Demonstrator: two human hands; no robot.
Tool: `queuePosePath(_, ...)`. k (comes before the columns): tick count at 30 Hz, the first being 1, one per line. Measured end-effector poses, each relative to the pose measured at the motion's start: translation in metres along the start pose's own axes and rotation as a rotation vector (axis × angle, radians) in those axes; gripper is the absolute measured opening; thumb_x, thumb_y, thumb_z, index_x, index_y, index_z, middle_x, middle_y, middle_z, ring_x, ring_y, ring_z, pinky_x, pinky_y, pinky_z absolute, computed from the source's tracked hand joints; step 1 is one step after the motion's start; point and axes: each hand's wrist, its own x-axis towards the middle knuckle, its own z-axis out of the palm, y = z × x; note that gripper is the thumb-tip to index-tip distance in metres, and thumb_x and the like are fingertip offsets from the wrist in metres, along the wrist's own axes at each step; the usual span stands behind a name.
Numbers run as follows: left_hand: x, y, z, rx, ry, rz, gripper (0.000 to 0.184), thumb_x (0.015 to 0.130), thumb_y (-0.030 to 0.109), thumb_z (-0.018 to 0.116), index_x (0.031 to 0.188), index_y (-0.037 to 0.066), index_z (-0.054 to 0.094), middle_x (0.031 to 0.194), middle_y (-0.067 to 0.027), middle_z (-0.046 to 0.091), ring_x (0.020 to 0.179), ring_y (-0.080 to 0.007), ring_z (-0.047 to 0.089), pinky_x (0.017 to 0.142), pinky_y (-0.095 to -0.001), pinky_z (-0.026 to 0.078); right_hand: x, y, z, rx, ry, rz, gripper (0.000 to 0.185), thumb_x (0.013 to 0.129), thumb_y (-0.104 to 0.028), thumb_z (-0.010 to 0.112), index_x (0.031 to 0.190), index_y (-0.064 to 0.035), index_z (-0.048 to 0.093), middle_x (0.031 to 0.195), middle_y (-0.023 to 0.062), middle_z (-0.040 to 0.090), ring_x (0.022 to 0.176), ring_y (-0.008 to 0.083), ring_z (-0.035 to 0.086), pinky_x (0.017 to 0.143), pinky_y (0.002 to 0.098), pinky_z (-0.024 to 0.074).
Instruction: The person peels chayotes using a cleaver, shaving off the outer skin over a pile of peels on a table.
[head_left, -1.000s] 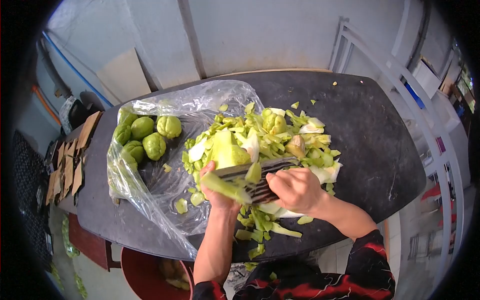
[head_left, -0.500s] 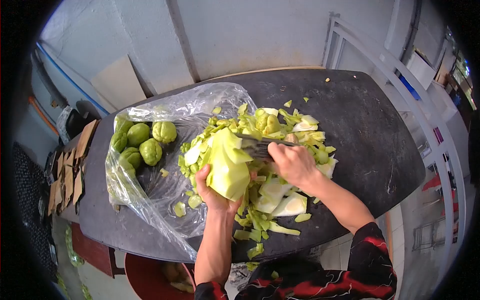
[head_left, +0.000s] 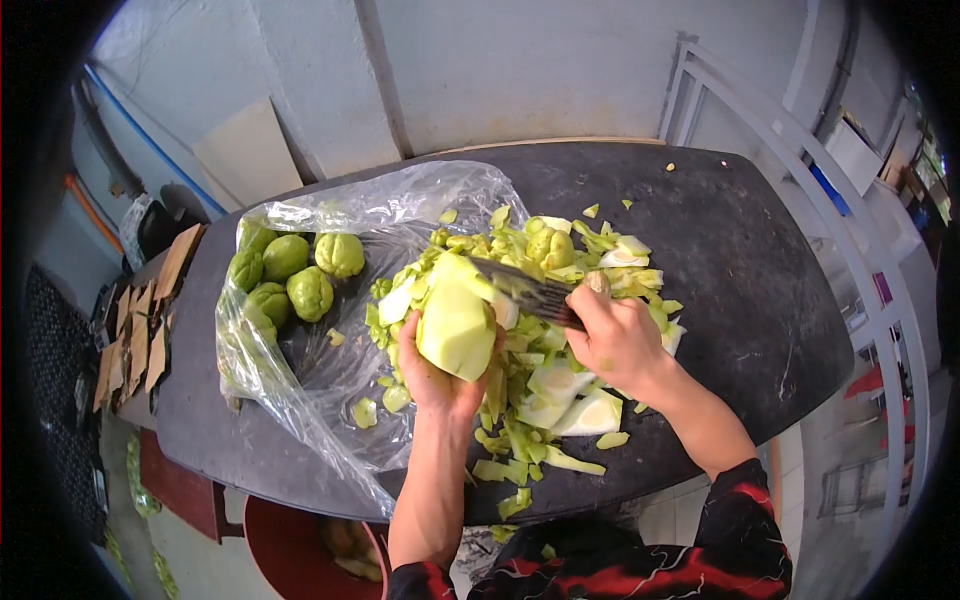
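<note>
My left hand [head_left: 440,385] is closed around a peeled, pale green chayote [head_left: 457,325] and holds it up over the table. In my right hand [head_left: 622,340] is a knife with a dark, blurred blade [head_left: 530,292], its edge against the upper right of the chayote. A strip of flesh partly lifts there. Beneath both hands lies a heap of green peelings and pale cut pieces [head_left: 550,395]. Several whole unpeeled chayotes [head_left: 310,293] sit to the left inside an open clear plastic bag [head_left: 300,400].
The dark oval table [head_left: 740,280] stands against a grey wall [head_left: 530,70]. A red bucket [head_left: 275,545] with pale contents is on the floor below the front edge. Torn cardboard pieces [head_left: 135,340] lie at the left, and a white metal railing [head_left: 800,150] runs along the right.
The knife and right hand have moved slightly right and down. The chayote has turned in my left hand, and a wide flap of flesh on its right side no longer shows.
</note>
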Motion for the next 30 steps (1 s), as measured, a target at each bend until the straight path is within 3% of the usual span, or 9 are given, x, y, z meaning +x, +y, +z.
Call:
queuePosePath(4, -0.002, -0.002, -0.007, 0.039, -0.056, -0.030, 0.055, 0.092, 0.052, 0.047, 0.128, 0.011, 0.057, 0.115, -0.0141, 0.064, 0.103, -0.0271, 0.062, 0.087, -0.0408, 0.050, -0.008, -0.009, 0.000, -0.023, 0.013, -0.196, 0.023, 0.068, -0.001, 0.069, 0.086, -0.0030, 0.055, 0.067, 0.0095, 0.060, 0.055, 0.0261, 0.063, 0.047, 0.0355, 0.0493)
queuePosePath(7, -0.006, -0.005, 0.001, 0.077, 0.020, 0.013, 0.056, 0.090, 0.051, 0.051, 0.130, 0.013, 0.057, 0.117, -0.0094, 0.065, 0.105, -0.0250, 0.062, 0.087, -0.0411, 0.052, -0.007, -0.024, -0.008, -0.104, 0.041, -0.321, 0.017, 0.077, -0.003, 0.062, 0.076, -0.0089, 0.046, 0.059, 0.0032, 0.051, 0.050, 0.0162, 0.062, 0.044, 0.0318, 0.0510)
queuePosePath(12, -0.006, -0.001, -0.006, 0.091, -0.073, -0.023, 0.059, 0.087, 0.053, 0.053, 0.130, 0.013, 0.057, 0.117, -0.0086, 0.064, 0.104, -0.0256, 0.062, 0.086, -0.0424, 0.052, -0.005, -0.002, 0.005, -0.144, -0.114, -0.063, 0.029, 0.073, -0.005, 0.073, 0.081, -0.0054, 0.045, 0.065, 0.0093, 0.058, 0.054, 0.0269, 0.063, 0.047, 0.0361, 0.0498)
queuePosePath(14, -0.004, -0.002, -0.003, 0.104, -0.104, 0.011, 0.059, 0.087, 0.052, 0.054, 0.131, 0.013, 0.056, 0.117, -0.0076, 0.064, 0.104, -0.0257, 0.062, 0.085, -0.0419, 0.052, -0.002, 0.002, 0.002, -0.174, -0.087, -0.089, 0.016, 0.084, -0.006, 0.062, 0.090, -0.0066, 0.047, 0.061, 0.0071, 0.058, 0.056, 0.0223, 0.068, 0.045, 0.0339, 0.0529)
queuePosePath(18, -0.002, -0.001, -0.002, 0.053, 0.029, 0.049, 0.060, 0.089, 0.050, 0.052, 0.133, 0.009, 0.054, 0.118, -0.0131, 0.063, 0.105, -0.0268, 0.062, 0.088, -0.0428, 0.052, -0.005, -0.015, -0.004, -0.136, -0.028, -0.231, 0.018, 0.079, -0.007, 0.066, 0.080, -0.0067, 0.048, 0.062, 0.0058, 0.057, 0.051, 0.0202, 0.064, 0.046, 0.0336, 0.0529)
queuePosePath(21, -0.001, -0.002, -0.003, 0.033, -0.093, 0.110, 0.062, 0.094, 0.045, 0.047, 0.136, -0.001, 0.048, 0.120, -0.0231, 0.060, 0.106, -0.0298, 0.061, 0.092, -0.0444, 0.052, -0.011, -0.028, -0.002, -0.157, 0.024, -0.351, 0.011, 0.078, -0.005, 0.063, 0.082, -0.0052, 0.054, 0.062, 0.0009, 0.052, 0.052, 0.0140, 0.061, 0.048, 0.0287, 0.0519)
queuePosePath(24, -0.002, -0.001, -0.007, -0.051, -0.156, 0.022, 0.063, 0.094, 0.045, 0.047, 0.134, -0.003, 0.048, 0.118, -0.0220, 0.060, 0.104, -0.0304, 0.062, 0.089, -0.0433, 0.054, -0.015, -0.034, -0.003, -0.199, 0.054, -0.441, 0.007, 0.080, -0.003, 0.061, 0.087, -0.0027, 0.058, 0.061, -0.0025, 0.048, 0.053, 0.0099, 0.056, 0.047, 0.0242, 0.0478)
queuePosePath(25, -0.002, -0.001, -0.008, -0.033, -0.144, -0.006, 0.058, 0.093, 0.049, 0.048, 0.130, 0.005, 0.055, 0.117, -0.0162, 0.064, 0.100, -0.0303, 0.064, 0.087, -0.0457, 0.054, -0.014, -0.035, -0.004, -0.230, 0.077, -0.464, 0.007, 0.080, -0.003, 0.061, 0.086, -0.0025, 0.058, 0.061, -0.0024, 0.047, 0.052, 0.0099, 0.055, 0.047, 0.0239, 0.0466)
queuePosePath(30, 0.000, -0.007, -0.011, -0.063, -0.160, -0.001, 0.057, 0.093, 0.047, 0.048, 0.130, 0.004, 0.055, 0.117, -0.0173, 0.064, 0.098, -0.0308, 0.065, 0.087, -0.0460, 0.055, -0.017, -0.036, -0.002, -0.262, 0.105, -0.518, 0.007, 0.082, -0.004, 0.062, 0.086, -0.0022, 0.058, 0.060, -0.0020, 0.047, 0.051, 0.0099, 0.052, 0.046, 0.0235, 0.0443)
